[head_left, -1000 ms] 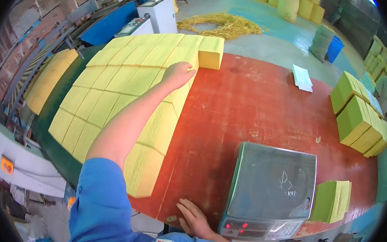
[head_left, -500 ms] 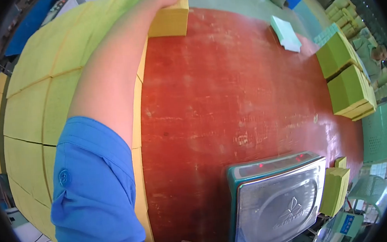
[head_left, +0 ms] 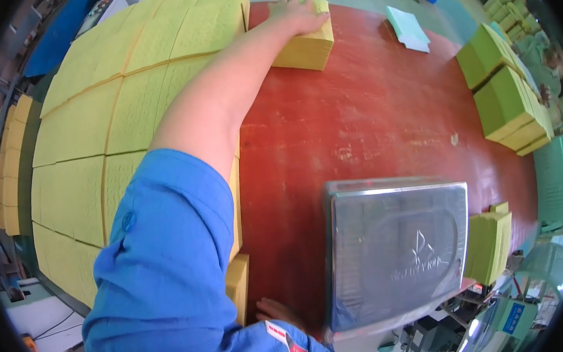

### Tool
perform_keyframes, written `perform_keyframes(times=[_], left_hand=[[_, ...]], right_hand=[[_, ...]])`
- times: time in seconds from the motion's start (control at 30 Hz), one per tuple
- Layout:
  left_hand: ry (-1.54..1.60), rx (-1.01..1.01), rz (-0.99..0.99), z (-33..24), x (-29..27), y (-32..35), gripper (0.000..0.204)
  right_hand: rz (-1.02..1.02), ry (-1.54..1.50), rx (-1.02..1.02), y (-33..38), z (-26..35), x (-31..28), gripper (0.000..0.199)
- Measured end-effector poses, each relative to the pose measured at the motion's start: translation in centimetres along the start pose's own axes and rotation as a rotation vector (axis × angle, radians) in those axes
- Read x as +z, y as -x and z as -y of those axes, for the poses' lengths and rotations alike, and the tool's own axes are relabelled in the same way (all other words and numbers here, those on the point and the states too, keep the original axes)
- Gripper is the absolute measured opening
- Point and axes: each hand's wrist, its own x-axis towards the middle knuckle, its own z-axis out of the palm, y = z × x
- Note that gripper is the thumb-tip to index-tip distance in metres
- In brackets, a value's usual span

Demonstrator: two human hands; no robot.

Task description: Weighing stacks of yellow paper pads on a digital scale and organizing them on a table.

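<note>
My left hand [head_left: 299,16] reaches across to the far side of a red tabletop [head_left: 357,124]. It grips a block of stacked yellow paper [head_left: 305,54] from above, with its fingers over the top. The block stands on the red surface, just right of a large bank of similar yellow stacks [head_left: 72,126]. Low in the picture, my right hand [head_left: 279,312] shows only in part, its fingers stretched toward a yellow paper stack [head_left: 238,282] at the bank's near end. Whether it touches that stack I cannot tell. My left sleeve hides part of the bank.
A weighing scale [head_left: 400,253] with a metal pan stands at the near right, a yellow stack [head_left: 486,249] beside it. More yellow stacks [head_left: 503,99] stand at the right edge, near a seated person [head_left: 544,62]. A pale folded sheet [head_left: 407,28] lies at the far edge.
My left hand has shifted the yellow paper block rightward, away from the bank. My right hand has come into view at the bottom. The whole view has shifted too.
</note>
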Motion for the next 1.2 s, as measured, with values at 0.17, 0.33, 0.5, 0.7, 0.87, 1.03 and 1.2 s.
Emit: perform_keyframes(times=[0.17,0.33,0.5,0.7,0.87,1.03,1.2], left_hand=[[-0.026,0.045,0.032,-2.8,-1.1,5.2,0.084],[-0.058,0.099,0.042,-3.8,-1.6,13.2,0.083],[-0.087,0.169,0.049,-3.3,-2.1,20.5,0.081],[-0.098,0.089,0.059,-4.9,-4.3,25.3,0.083],[0.530,-0.243,-0.332,-5.9,-7.1,29.8,0.083],[0.776,-0.420,-0.215,-6.3,-5.5,32.1,0.069],[1.494,-0.434,0.154,1.8,-1.4,28.1,0.044]], right_hand=[[-0.236,0.143,-0.260,0.0,4.6,-1.3,0.035],[-0.430,0.228,-0.322,-0.5,6.9,-1.5,0.030],[-0.314,0.081,-0.317,1.6,9.6,-2.9,0.035],[-0.047,-0.130,-0.350,7.0,14.2,-8.5,0.038],[-0.123,-0.047,-0.246,9.7,17.5,-18.9,0.030],[-0.430,0.026,-0.309,1.4,17.8,-30.8,0.030],[-0.646,0.492,-0.306,-6.6,16.9,-37.8,0.035]])
